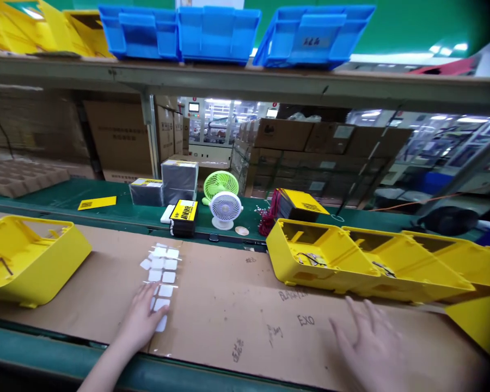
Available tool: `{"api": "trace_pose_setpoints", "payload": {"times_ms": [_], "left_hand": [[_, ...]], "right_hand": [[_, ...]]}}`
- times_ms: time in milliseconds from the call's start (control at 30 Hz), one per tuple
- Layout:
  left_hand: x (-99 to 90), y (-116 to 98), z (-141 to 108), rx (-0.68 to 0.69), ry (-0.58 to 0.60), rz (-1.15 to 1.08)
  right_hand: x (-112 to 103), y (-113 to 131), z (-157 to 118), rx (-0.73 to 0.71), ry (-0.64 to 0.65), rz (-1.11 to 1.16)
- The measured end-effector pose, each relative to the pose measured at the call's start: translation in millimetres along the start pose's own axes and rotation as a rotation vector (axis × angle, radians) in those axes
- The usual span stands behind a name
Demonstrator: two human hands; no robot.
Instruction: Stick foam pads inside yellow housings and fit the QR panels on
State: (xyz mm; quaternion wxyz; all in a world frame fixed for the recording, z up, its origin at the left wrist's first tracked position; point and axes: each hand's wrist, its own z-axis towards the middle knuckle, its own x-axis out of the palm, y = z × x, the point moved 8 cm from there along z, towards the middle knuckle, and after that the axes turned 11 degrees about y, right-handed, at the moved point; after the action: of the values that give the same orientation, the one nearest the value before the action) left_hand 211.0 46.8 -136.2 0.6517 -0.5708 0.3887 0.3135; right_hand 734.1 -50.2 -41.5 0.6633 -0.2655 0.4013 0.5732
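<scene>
While the left hand (142, 316) lies loosely open, touching the white pads (169, 264) on the cardboard sheet (212, 305) nearer than the white fan (225, 208), it covers part of them; roughly ten show, though an exact count is unsure. The right hand (367, 343), blurred, spreads open and empty to the fan's right, near a row of at least three yellow housings (322, 267). One more yellow casing (53, 261) sits to its left. Behind the fan, one green fan (220, 184) is partly blocked; above are three blue bins (219, 34).
</scene>
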Motion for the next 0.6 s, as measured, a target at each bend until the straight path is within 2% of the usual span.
{"api": "trace_pose_setpoints", "payload": {"times_ms": [67, 133, 167, 267, 333, 367, 400, 433, 467, 533, 600], "left_hand": [[-9.0, -7.3, 0.0, 0.020, 0.005, -0.005], [-40.2, -3.5, -1.7, 0.022, -0.084, 0.045], [-63.8, 2.0, -3.8, 0.024, -0.161, 0.096], [-155.5, 34.7, -18.0, -0.026, -0.477, 0.291], [-217.2, 68.0, -31.2, -0.171, -0.670, 0.432], [-241.8, 85.9, -34.9, -0.267, -0.696, 0.497], [-261.6, 105.2, -36.6, -0.382, -0.675, 0.537], [-273.1, 125.5, -34.2, -0.492, -0.563, 0.538], [-276.7, 145.9, -30.9, -0.587, -0.403, 0.472], [-272.1, 167.6, -26.1, -0.664, -0.146, 0.361], [-266.5, 169.9, -23.3, -0.664, -0.057, 0.302]], "right_hand": [[3.9, 42.8, 2.2, -0.119, 0.035, 0.099], [12.0, 77.8, 2.8, -0.216, 0.096, 0.202], [17.3, 93.8, 2.6, -0.253, 0.139, 0.255], [34.2, 143.8, 0.2, -0.323, 0.318, 0.411], [42.9, 183.0, -3.1, -0.367, 0.462, 0.509], [44.9, 203.3, -4.3, -0.386, 0.518, 0.563], [46.5, 224.0, -5.4, -0.408, 0.573, 0.613], [47.6, 244.0, -5.7, -0.426, 0.617, 0.658], [49.3, 263.8, -5.8, -0.447, 0.663, 0.695], [55.7, 301.4, -6.1, -0.505, 0.757, 0.736], [68.0, 333.2, -6.6, -0.544, 0.860, 0.761]]}}
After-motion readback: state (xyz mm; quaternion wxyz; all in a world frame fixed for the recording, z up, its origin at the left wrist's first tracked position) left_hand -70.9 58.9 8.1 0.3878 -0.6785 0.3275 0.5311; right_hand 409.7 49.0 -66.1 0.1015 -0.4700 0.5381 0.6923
